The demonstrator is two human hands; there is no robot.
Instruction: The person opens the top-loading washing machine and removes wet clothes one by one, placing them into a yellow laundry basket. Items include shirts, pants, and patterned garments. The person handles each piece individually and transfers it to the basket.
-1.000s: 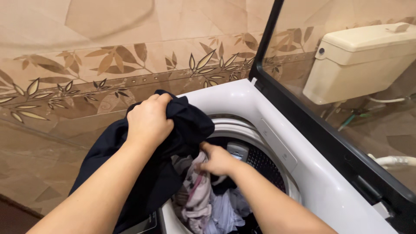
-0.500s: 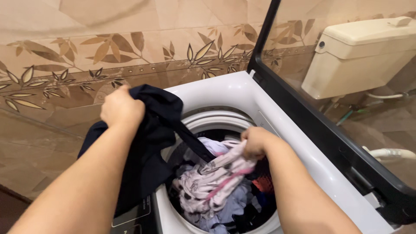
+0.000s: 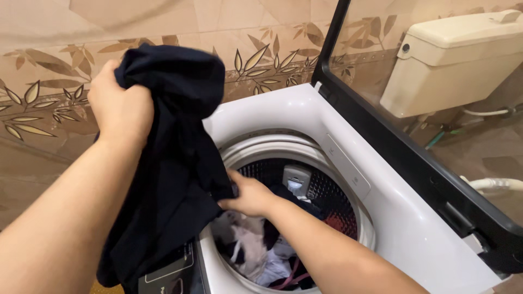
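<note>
A: Item one, the left hand (image 3: 121,109)?

B: Raised at the upper left, in front of the tiled wall (image 3: 49,32) with its leaf-pattern border. Fingers closed tight on the top of a dark navy garment (image 3: 169,163).

A: The garment, where does it lie?

B: It hangs from that fist down over the left forearm, in front of the washer's front-left corner. Its lower folds cover part of the dark control panel (image 3: 169,275); its right edge reaches the rim of the drum opening.

A: Item two, the right hand (image 3: 249,195)?

B: Low, inside the mouth of the drum (image 3: 332,190), against the lower right edge of the same navy garment. The fingers look curled around a fold of it, though the fabric hides the fingertips, so the grip itself cannot be told for certain. The two hands are well apart, one high, one low.

A: Contents of the drum?

B: A heap of mixed laundry (image 3: 256,250): pale pink and white pieces, lavender cloth, a dark piece, a patch of red near the perforated wall.

A: The machine?

B: White top-loading washing machine (image 3: 305,114), lid (image 3: 425,169) open and upright, black frame with glass pane.

A: Surroundings?

B: Cream toilet cistern (image 3: 463,60) seen through the lid's glass, a white hose (image 3: 498,184) at the far right
</note>
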